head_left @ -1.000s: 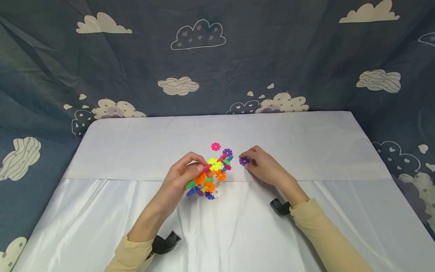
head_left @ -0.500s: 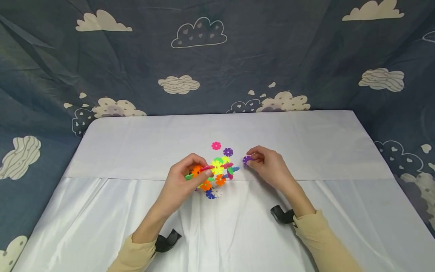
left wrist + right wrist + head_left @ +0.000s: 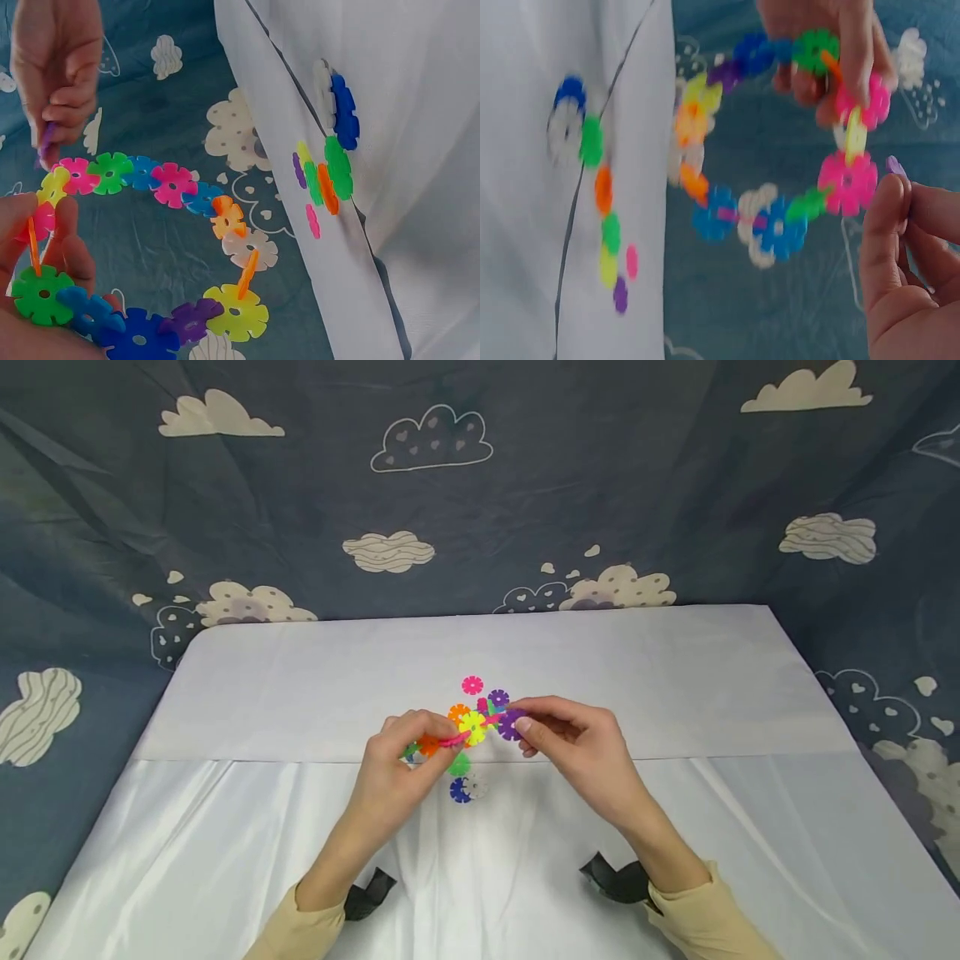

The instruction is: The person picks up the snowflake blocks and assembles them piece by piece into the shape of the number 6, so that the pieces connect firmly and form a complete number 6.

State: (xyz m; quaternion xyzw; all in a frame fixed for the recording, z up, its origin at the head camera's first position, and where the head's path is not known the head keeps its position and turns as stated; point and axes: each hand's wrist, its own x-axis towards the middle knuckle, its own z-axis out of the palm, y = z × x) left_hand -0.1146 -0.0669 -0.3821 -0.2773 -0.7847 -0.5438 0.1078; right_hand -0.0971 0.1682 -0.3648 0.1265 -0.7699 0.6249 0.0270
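Head view: disc ring (image 3: 472, 727) pinched in left grip (image 3: 397, 768), purple disc (image 3: 511, 725) in right grip (image 3: 588, 752)

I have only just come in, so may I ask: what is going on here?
A person's left hand holds a ring of interlocked, flower-shaped discs in many colours. The right hand pinches a single purple disc close to that ring; the right wrist view shows a small gap, so it does not look attached. More discs, including a pink one and a blue one, lie on the white cloth.
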